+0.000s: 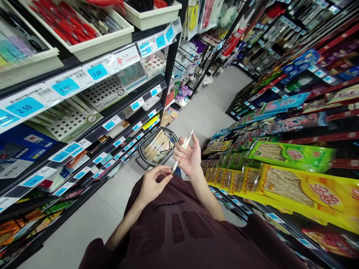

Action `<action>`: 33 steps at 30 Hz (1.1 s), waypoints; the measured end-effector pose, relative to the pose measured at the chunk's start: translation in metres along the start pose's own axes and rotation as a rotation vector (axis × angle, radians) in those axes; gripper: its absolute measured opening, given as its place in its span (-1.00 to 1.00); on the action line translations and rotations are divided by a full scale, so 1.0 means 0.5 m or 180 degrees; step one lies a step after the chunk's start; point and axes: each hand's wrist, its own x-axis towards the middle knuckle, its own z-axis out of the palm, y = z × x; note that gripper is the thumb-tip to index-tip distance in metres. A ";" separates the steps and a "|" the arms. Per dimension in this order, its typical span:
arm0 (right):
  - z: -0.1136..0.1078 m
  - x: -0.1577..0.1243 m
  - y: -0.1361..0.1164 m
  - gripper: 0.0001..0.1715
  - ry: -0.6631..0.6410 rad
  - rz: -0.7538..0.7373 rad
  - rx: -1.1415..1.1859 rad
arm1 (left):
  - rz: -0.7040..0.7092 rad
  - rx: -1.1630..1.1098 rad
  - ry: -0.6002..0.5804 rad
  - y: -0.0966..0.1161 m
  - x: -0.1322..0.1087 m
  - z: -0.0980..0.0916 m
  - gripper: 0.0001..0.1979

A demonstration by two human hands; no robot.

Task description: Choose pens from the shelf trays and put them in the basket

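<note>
My right hand [190, 156] is raised in front of my chest with its fingers closed around a slim white pen [187, 140]. The pen is tilted, its upper end sticking out past my fingers. At its lower end, the thumb and forefinger of my left hand [153, 184] close on the tip. Just beyond my hands, a dark grey basket [143, 163] with a handle stands low down, holding many pens [158, 146] with pale tan barrels and some darker ones.
Left of me runs a shelf with white trays [103, 43] of red and black pens, perforated pen boxes [60, 125] and blue price tags [97, 72]. Snack packets, one yellow [291, 186] and one green [291, 153], hang close on the right. The grey floor aisle [209, 99] leads ahead.
</note>
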 end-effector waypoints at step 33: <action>0.001 0.004 0.078 -0.79 0.0203 -0.0384 -0.0853 | 0.0904 0.1401 0.0954 0.007 0.031 0.013 -0.89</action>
